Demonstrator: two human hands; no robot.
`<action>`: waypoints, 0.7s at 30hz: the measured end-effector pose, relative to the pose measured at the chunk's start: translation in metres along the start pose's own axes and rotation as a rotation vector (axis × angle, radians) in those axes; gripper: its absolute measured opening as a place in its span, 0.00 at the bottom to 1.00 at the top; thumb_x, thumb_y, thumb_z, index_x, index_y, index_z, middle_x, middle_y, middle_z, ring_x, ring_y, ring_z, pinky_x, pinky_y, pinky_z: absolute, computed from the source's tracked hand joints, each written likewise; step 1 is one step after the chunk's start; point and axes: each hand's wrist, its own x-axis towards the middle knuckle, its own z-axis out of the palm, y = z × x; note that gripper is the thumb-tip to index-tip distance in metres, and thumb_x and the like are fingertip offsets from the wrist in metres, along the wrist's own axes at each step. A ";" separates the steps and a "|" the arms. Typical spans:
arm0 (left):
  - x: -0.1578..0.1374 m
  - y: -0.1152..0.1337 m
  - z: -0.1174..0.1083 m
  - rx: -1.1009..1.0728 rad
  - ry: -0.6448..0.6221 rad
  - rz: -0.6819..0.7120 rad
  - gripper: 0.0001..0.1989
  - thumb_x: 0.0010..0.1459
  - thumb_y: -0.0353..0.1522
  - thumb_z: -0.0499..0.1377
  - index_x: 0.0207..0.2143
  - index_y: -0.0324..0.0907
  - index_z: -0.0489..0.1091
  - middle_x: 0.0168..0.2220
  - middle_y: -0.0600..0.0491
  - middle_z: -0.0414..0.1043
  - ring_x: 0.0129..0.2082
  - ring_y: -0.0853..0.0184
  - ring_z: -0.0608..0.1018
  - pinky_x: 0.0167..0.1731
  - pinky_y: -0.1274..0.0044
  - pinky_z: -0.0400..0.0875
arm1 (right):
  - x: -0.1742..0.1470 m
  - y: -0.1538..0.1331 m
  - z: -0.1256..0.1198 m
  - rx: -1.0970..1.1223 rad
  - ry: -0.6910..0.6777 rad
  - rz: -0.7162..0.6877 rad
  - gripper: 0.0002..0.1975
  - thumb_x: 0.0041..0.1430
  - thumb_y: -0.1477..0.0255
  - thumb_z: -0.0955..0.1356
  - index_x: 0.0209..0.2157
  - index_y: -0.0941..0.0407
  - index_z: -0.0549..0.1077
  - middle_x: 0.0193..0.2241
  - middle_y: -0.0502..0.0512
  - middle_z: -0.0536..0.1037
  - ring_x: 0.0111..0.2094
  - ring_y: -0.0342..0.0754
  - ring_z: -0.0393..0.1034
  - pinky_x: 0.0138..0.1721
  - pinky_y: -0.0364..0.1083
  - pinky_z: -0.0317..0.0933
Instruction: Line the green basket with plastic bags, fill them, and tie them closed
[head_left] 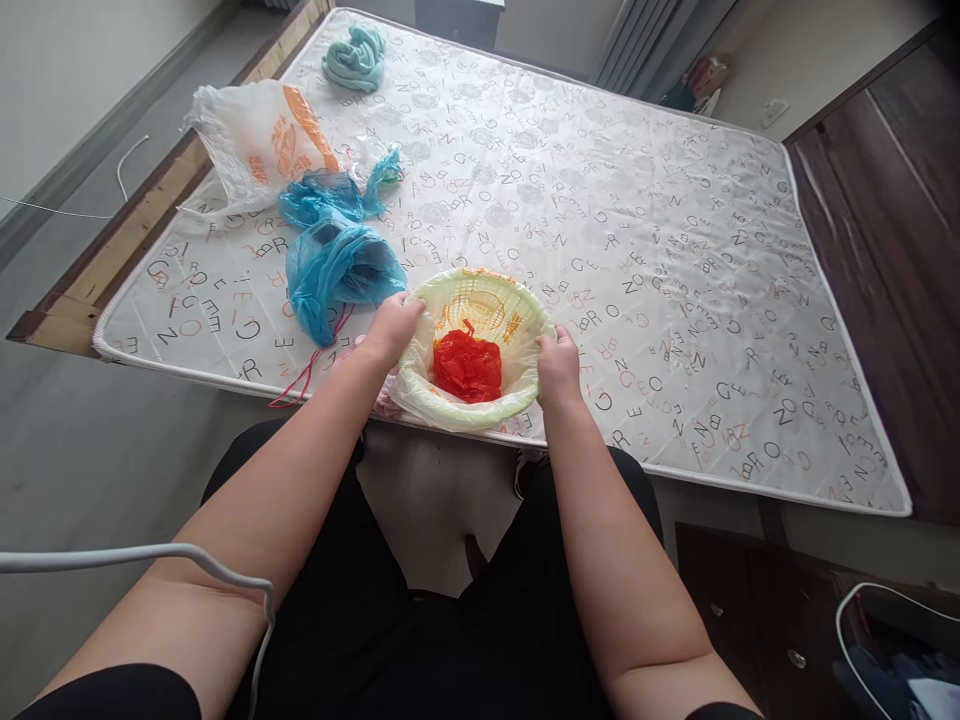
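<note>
A round pale-green basket (517,405) is held at the near edge of the mattress, its open top tilted toward me. My left hand (396,325) grips the left rim, and my right hand (559,368) is closed on the right rim. A thin clear plastic bag with orange print (416,388) lines the basket and folds over its rim. Inside lies a crumpled red plastic bag (469,366). Just left of my left hand is a bunched blue plastic bag (341,272). Red cords (306,375) trail below it, and something pink (386,400) is partly hidden behind the basket.
The letter-patterned mattress (660,260) stretches ahead. A white bag with orange print (262,145) and a coiled teal cloth (355,60) lie on its left side. A wooden bed frame edge (82,280) runs along the left. A white cable (135,557) crosses my left arm.
</note>
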 end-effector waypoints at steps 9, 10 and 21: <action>0.000 0.000 0.000 0.011 0.006 0.003 0.09 0.57 0.34 0.59 0.37 0.38 0.75 0.33 0.51 0.75 0.30 0.67 0.70 0.32 0.77 0.66 | 0.000 -0.003 0.001 -0.002 0.019 0.021 0.18 0.58 0.60 0.66 0.49 0.51 0.72 0.39 0.52 0.79 0.39 0.49 0.75 0.38 0.48 0.70; 0.000 0.001 0.000 0.012 0.007 0.001 0.09 0.57 0.34 0.58 0.37 0.37 0.75 0.33 0.51 0.75 0.30 0.67 0.70 0.31 0.77 0.66 | 0.000 -0.003 0.001 0.003 0.023 0.024 0.18 0.58 0.60 0.66 0.49 0.51 0.72 0.39 0.52 0.79 0.39 0.49 0.75 0.38 0.47 0.70; 0.007 -0.003 -0.008 0.031 -0.088 0.036 0.16 0.62 0.40 0.59 0.44 0.37 0.77 0.37 0.49 0.79 0.34 0.63 0.75 0.39 0.74 0.71 | 0.004 -0.016 -0.013 0.118 -0.118 0.086 0.16 0.60 0.53 0.66 0.40 0.51 0.72 0.38 0.51 0.80 0.39 0.49 0.75 0.40 0.47 0.71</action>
